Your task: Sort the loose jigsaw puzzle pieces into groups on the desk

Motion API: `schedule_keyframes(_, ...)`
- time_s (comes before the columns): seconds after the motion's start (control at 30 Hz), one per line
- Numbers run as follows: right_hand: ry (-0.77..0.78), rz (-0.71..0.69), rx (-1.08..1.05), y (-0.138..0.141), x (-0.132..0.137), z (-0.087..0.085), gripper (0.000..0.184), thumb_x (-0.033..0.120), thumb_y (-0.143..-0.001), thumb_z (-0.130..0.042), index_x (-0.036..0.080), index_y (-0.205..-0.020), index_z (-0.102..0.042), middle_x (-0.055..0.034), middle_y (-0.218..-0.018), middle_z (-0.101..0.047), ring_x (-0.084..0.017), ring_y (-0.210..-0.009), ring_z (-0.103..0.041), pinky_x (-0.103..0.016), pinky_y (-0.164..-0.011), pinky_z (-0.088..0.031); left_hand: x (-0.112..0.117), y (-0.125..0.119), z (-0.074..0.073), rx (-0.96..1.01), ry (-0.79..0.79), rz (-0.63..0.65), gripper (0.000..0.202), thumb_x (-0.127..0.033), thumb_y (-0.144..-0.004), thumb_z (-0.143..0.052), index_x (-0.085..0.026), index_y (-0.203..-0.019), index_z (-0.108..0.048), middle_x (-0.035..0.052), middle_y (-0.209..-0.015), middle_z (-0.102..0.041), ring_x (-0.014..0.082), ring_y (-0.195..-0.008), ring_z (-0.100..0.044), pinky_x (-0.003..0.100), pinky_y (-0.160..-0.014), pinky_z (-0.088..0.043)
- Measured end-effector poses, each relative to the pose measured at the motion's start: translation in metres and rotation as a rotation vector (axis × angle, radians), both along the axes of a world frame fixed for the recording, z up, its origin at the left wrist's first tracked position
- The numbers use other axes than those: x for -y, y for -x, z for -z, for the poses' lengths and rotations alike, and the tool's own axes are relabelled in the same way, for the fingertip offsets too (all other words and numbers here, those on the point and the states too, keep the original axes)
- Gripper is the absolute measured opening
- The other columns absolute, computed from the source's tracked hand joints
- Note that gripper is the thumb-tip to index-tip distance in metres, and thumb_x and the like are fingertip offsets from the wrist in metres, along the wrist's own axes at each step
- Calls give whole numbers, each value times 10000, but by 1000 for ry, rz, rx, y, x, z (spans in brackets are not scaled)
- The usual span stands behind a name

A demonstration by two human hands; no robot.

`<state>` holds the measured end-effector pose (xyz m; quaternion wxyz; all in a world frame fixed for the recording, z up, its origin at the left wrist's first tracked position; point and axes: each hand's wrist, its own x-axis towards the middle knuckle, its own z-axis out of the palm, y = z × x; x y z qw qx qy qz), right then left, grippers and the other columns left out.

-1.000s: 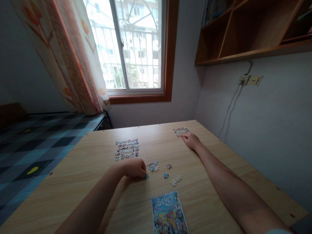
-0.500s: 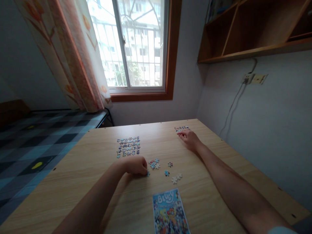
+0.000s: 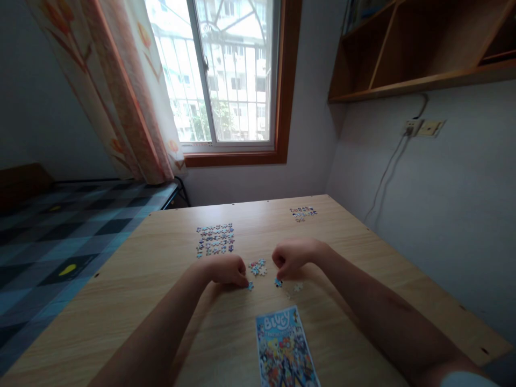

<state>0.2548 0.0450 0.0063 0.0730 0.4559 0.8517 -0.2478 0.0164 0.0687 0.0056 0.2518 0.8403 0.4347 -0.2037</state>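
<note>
My left hand [image 3: 226,270] rests curled on the wooden table [image 3: 363,252], its fingertips pinched at a small blue puzzle piece [image 3: 250,286]. My right hand [image 3: 294,257] is curled too, fingers pressed down at another blue piece [image 3: 278,281]. Between the hands lies a small cluster of joined pieces [image 3: 257,267]. A pale piece [image 3: 297,287] lies just right of my right hand's fingers. A printed "Bluey" reference card [image 3: 284,346] sits near the table's front edge.
A spread of sorted pieces [image 3: 215,239] lies at the table's middle left, a smaller group [image 3: 303,213] at the far right. Window [image 3: 226,75] and curtain [image 3: 121,91] behind; a checked bed [image 3: 60,236] on the left; wooden shelves [image 3: 419,48] above the right wall.
My right hand has pulled back from the far right group of pieces to the loose pieces at the middle, and is now curled there. The left hand has stayed in place.
</note>
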Motion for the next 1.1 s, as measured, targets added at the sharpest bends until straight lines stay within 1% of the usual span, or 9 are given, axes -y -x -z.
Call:
schedule_keyframes(0.17,-35,-38,62,11,7,-1,300,459,-678,-762,177,-753,-690,37,-623,-598,-65,-546,-430,-203,-509,-255,-1,1,0,21,38,-18,394,-571,-691,-575,-191,-589,-549,-22,-507,-500,121,-478,-412,267,-511,-333)
schedule_keyframes(0.3,-59,-3,102,8,6,0,362,531,-760,-667,170,-742,-697,18,-610,-601,-66,-515,-416,-218,-501,-250,-2,2,1,69,178,-76,492,-625,-799,-441,-189,-597,-549,-5,-495,-486,126,-420,-403,277,-465,-328)
schedule_keyframes(0.37,-64,14,127,7,5,2,373,547,-751,-670,176,-747,-706,15,-620,-612,-69,-512,-426,-223,-495,-249,-3,2,1,72,204,-87,514,-633,-818,-410,-189,-601,-550,-4,-488,-472,126,-401,-389,280,-443,-319)
schedule_keyframes(0.47,-71,18,153,8,5,3,389,567,-722,-689,184,-775,-722,6,-652,-635,-80,-528,-454,-223,-496,-260,-2,1,0,56,178,-81,486,-625,-798,-450,-190,-603,-548,-5,-494,-478,125,-400,-388,276,-430,-309)
schedule_keyframes(0.6,-116,36,168,10,5,2,422,588,-759,-632,185,-826,-735,-21,-719,-674,-103,-575,-497,-220,-518,-287,0,-1,-2,5,100,-63,406,-575,-729,-551,-191,-598,-552,-11,-513,-505,122,-425,-407,266,-446,-318)
schedule_keyframes(0.73,-190,153,208,6,0,6,424,579,-806,-579,190,-842,-745,-58,-793,-702,-135,-660,-571,-222,-568,-334,3,-3,-6,-29,53,-52,353,-530,-693,-580,-196,-583,-552,-20,-502,-490,130,-454,-423,273,-476,-338)
schedule_keyframes(0.83,-296,286,217,-4,-6,11,411,557,-829,-554,196,-860,-747,-85,-857,-712,-164,-749,-612,-227,-622,-368,3,-3,-6,-33,24,-36,328,-506,-678,-587,-199,-570,-544,-22,-504,-492,136,-485,-430,280,-505,-348)
schedule_keyframes(0.93,-362,389,187,-24,-15,13,408,554,-828,-553,199,-881,-747,-97,-902,-715,-174,-791,-619,-232,-645,-378,1,-2,-3,-14,11,-8,315,-493,-672,-585,-199,-567,-540,-19,-533,-517,138,-520,-444,279,-523,-342)
schedule_keyframes(1.1,-274,513,180,-79,-39,19,421,598,-738,-648,196,-835,-727,-63,-851,-713,-166,-716,-601,-231,-581,-348,-1,0,0,-9,32,-19,315,-494,-659,-576,-198,-565,-526,-21,-539,-513,137,-517,-451,280,-520,-331)
